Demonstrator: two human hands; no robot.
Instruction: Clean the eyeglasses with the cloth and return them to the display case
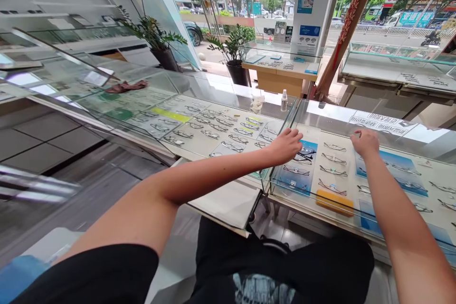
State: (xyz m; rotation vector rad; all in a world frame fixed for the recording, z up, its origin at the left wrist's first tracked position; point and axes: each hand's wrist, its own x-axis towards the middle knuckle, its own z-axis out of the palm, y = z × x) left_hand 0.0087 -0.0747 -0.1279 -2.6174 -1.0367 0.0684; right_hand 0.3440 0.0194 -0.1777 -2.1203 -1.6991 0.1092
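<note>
My left hand (287,146) is above the glass top of the display case (295,109), near the seam between two cases. Its fingers are loosely bent and slightly apart, and no object shows in it. Farther right, my right hand (366,142) hovers over or rests on the same glass; I cannot tell which. The thumb and forefinger point left, apart, with nothing visible between them. Under the glass lie rows of eyeglasses (333,158), some on blue cards (309,185). A yellow case (335,203) lies at the front edge inside.
A small white spray bottle (284,100) stands on the glass beyond my left hand, beside a crumpled pale cloth (257,103). A brown cloth (126,86) lies on the left counter. An open drawer (228,204) juts out before my lap. Potted plants (233,50) stand by the window.
</note>
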